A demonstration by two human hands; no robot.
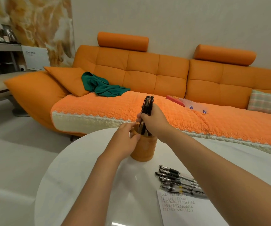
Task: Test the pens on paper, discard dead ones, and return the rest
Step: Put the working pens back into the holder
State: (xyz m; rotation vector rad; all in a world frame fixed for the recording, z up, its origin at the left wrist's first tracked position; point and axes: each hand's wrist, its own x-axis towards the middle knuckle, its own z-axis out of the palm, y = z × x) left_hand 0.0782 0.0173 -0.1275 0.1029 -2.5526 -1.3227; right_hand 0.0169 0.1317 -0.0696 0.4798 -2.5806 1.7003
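Head view: the right hand [151,121] is closed round a bundle of pens [147,105], held upright with its lower ends in the mouth of the cup [143,149]. The left hand [125,137] wraps the cup's rim at its nine o'clock side, probably to steady it so the bundle does not tip it. The cup stands on the white surface [82,160], toward its far edge.

At four o'clock from the cup a row of loose pens [178,180] lies side by side, apparently sorted, their ends reaching onto the paper [180,207] with its test marks.

The bundle's tips are hidden inside the cup. The right forearm covers part of the row and the paper, whose bottom is cut off. The marks are too small to read. Which pile is dead cannot be told, and no bin shows.
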